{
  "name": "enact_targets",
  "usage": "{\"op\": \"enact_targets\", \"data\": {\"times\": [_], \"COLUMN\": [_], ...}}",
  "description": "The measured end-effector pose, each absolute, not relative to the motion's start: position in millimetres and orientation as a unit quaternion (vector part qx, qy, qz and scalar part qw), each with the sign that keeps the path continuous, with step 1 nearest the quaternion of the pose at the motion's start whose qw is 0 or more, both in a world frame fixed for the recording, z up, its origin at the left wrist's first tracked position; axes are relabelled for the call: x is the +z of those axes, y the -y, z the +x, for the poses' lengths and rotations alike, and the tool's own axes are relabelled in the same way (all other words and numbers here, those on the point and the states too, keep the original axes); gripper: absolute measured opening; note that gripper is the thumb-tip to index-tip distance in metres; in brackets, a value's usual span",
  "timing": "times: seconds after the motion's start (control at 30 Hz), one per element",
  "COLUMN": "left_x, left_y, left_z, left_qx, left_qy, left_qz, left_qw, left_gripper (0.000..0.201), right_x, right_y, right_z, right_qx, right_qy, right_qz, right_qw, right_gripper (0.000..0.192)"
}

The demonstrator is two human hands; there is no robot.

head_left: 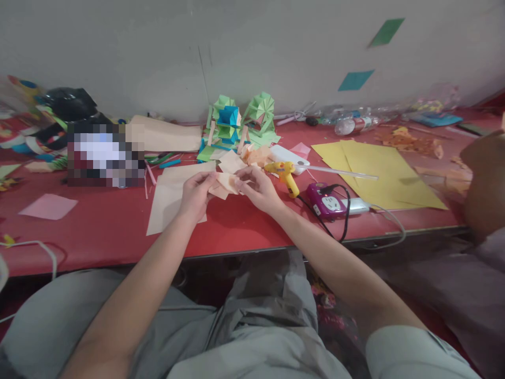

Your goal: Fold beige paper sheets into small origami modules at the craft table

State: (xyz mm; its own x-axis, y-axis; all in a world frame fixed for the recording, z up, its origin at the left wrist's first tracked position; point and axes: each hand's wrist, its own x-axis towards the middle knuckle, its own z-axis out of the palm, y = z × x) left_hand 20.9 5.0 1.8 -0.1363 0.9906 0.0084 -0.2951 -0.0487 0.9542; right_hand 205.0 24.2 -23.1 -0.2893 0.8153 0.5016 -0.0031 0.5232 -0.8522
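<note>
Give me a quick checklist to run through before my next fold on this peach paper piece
1. Both hands on the piece: left hand and right hand each pinch the folded peach paper: ok.
2. Piece lifted off the red table: cannot tell.
3. Spare peach sheet lies flat under the left hand: ok.
4. Yellow glue gun lies close beside the right hand, nozzle hidden: not ok.
5. Black cord from the purple power strip apart from the wrists: ok.
6. Crease alignment: cannot tell, fingers cover it.
</note>
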Motion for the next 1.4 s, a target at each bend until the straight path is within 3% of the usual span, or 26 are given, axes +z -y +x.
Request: {"op": "enact_targets", "data": {"times": [0.17,0.33,0.67,1.4], "left_x": [-1,-6,-14,-17], "left_y": [-5,-3,-5,-4], "left_z": [21,23,19,20], "left_qx": [0.598,0.551,0.550,0.561], "left_qy": [-0.446,-0.464,-0.494,-0.516], "left_qz": [0.405,0.466,0.575,0.548], "left_qw": [0.529,0.513,0.351,0.346], "left_gripper": [0.036,0.038,0.031,0.032], "right_x": [-29,-26,-25,-31], "right_y": [-30,-33,-30,-32], "right_z": [200,205,205,204], "right_qx": [0.437,0.433,0.389,0.443], "right_qy": [0.658,0.634,0.682,0.684], "right_qz": [-0.308,-0.333,-0.325,-0.289], "right_qw": [0.531,0.547,0.528,0.503], "right_gripper": [0.046,0.044,0.037,0.036]}}
